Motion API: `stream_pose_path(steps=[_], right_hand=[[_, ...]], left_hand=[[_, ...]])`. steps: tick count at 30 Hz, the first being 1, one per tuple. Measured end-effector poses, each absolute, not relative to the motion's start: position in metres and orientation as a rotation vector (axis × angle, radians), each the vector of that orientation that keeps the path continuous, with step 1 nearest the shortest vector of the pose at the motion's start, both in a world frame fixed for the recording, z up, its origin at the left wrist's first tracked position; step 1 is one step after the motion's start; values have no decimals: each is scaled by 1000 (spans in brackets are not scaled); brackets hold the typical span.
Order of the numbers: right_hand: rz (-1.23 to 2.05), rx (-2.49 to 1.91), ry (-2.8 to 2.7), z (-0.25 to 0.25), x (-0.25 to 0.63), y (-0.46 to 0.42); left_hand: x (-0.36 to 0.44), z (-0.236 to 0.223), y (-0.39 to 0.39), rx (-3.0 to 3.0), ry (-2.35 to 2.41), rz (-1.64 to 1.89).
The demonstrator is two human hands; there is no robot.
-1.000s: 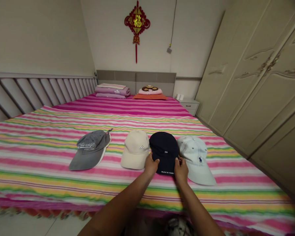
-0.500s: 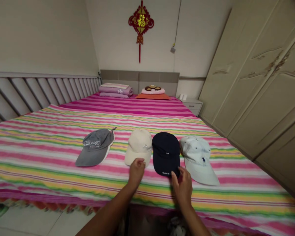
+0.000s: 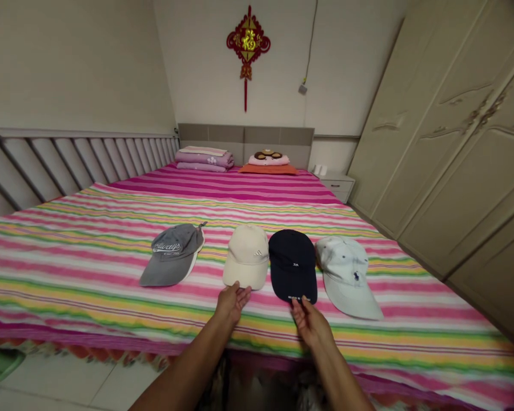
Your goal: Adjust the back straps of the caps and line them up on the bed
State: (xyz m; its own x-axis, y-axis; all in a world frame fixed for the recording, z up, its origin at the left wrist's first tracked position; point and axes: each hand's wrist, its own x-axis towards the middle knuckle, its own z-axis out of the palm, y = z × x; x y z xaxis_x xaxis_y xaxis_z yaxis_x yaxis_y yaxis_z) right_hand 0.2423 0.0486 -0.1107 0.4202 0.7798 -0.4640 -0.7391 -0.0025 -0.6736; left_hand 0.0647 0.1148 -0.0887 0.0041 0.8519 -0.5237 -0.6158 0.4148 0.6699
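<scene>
Four caps would be several; a row of several caps lies on the striped bedspread, brims toward me. My left hand (image 3: 235, 299) is at the front edge of the cream cap (image 3: 246, 251), thumb tip at the brim, fingers apart. At the brim of the navy cap (image 3: 292, 260) is my right hand (image 3: 310, 321), its fingertips touching the front edge near the white lettering and its fingers loosely apart. Close to the navy cap's right side lies a pale mint cap (image 3: 346, 274) with a small dark emblem. A grey cap (image 3: 171, 254) with white script sits farther left, its brim angled leftward.
The striped bedspread (image 3: 89, 251) covers the bed. Folded purple bedding (image 3: 203, 160) and a pink-and-orange pile (image 3: 269, 164) lie by the headboard (image 3: 263, 137). A metal railing (image 3: 89, 154) runs along the left; a nightstand (image 3: 336, 184) and wardrobe (image 3: 445, 137) stand right.
My left hand has dropped back from over the cream cap's brim to its edge, its fingers loosening. The right hand has shifted left along the navy brim. The view has shifted slightly.
</scene>
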Motion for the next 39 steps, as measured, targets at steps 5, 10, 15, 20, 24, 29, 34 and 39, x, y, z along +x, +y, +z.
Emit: stream_pose_path(steps=[5,10,15,20,24,29,34,39], right_hand=[[1171,-976,26,-116,245,50],[1148,-986,70,-120,243,51],[1138,-991,84,-119,242,51],[1136,-1006,91,-117,242,51],[1173,-1026,68,-112,242,47],[1263,-1062,0,-108,240,25],[1339,-1134,-72,-113,230,-8],[1432,-1208,-138,-125,215,-35]], left_hand=[[67,-94,103,298,1050,1195],[74,-94,97,308,1064,1201],[76,-94,91,323,1063,1210],[73,-95,89,341,1050,1198],[67,-95,89,362,1030,1135],[43,-97,83,372,1008,1042],[-3,-98,81,316,1035,1100],[-65,-94,96,168,1117,1324]])
